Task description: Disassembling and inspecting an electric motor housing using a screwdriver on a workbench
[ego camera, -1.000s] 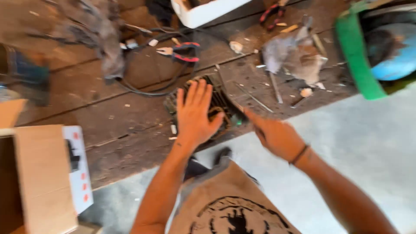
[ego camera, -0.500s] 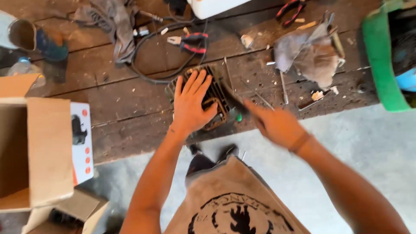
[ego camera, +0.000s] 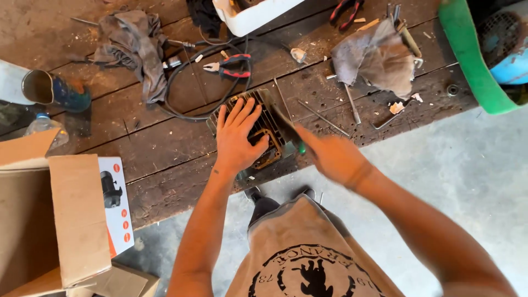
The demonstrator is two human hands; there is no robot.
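A dark, ribbed metal motor housing (ego camera: 270, 118) lies near the front edge of a worn wooden workbench (ego camera: 165, 159). My left hand (ego camera: 236, 137) rests flat on top of it with the fingers spread, pressing it down. My right hand (ego camera: 333, 159), blurred by motion, is closed around a screwdriver with a green handle (ego camera: 300, 146); its shaft points toward the housing's right side. A black cable (ego camera: 181, 88) curls away from the housing toward the back of the bench.
Red-handled pliers (ego camera: 228, 64), grey rags (ego camera: 137, 47) (ego camera: 379, 58), loose rods and a white tub (ego camera: 258, 14) lie on the bench. An open cardboard box (ego camera: 60, 220) stands at the left, a green rim (ego camera: 467, 60) at the right. Concrete floor lies below.
The view has shifted and come closer. My left hand stays flat on the housing. My right hand has moved in slightly toward the housing with the screwdriver.
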